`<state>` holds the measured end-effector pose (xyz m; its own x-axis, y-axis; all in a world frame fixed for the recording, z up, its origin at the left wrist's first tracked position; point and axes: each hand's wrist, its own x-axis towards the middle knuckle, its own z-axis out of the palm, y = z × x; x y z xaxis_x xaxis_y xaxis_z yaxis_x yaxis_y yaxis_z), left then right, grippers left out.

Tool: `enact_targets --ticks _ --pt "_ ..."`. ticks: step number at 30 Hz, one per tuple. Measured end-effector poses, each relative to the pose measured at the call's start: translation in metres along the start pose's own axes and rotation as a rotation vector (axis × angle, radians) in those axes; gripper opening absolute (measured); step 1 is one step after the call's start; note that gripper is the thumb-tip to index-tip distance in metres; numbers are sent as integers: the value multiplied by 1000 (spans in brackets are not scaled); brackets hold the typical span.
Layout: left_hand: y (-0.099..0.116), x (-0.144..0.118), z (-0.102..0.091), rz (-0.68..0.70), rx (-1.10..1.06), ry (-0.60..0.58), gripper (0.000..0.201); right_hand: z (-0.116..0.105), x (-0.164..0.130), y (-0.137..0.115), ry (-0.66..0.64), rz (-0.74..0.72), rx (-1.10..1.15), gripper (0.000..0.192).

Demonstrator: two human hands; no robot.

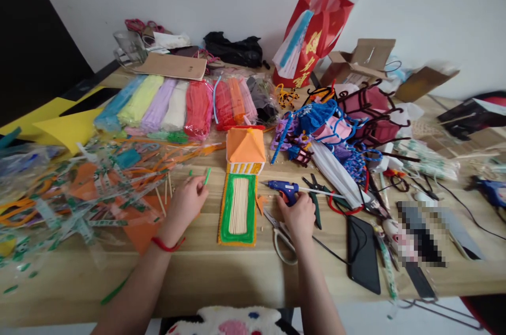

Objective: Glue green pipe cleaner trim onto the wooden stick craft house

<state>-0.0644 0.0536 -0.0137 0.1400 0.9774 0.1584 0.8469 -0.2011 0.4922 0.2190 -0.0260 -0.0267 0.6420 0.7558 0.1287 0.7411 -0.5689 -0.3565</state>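
Observation:
My left hand pinches a short green pipe-cleaner piece just left of a flat craft panel of wooden sticks framed in green and orange. An orange paper roof sits at the panel's far end. My right hand grips the handle of a blue glue gun, whose nozzle points left toward the panel. White-handled scissors lie under my right wrist.
Packs of coloured pipe cleaners lie at the back, torn plastic wrappers at the left. Pliers, a black phone and pipe-cleaner crafts crowd the right. A red bag and cardboard boxes stand by the wall.

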Motion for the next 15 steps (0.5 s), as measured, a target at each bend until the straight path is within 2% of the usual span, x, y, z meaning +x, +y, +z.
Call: enact_targets --ticks 2,5,7,9,12,15 --pt "5 -1 4 -2 -180 6 23 1 2 -4 -29 35 5 56" --pt "10 1 17 -122 -570 -84 25 -6 6 -5 -105 106 79 46" --pt "10 4 27 -197 -727 -116 28 -14 8 -4 -184 156 184 39" --pt "8 7 35 -214 -761 -104 28 -21 9 -5 -245 189 288 36" --pt "2 10 40 -199 -759 -77 28 -24 4 -14 -261 201 391 37" --pt "-2 10 40 -138 -710 -35 26 -18 -4 -29 -251 125 441 34"
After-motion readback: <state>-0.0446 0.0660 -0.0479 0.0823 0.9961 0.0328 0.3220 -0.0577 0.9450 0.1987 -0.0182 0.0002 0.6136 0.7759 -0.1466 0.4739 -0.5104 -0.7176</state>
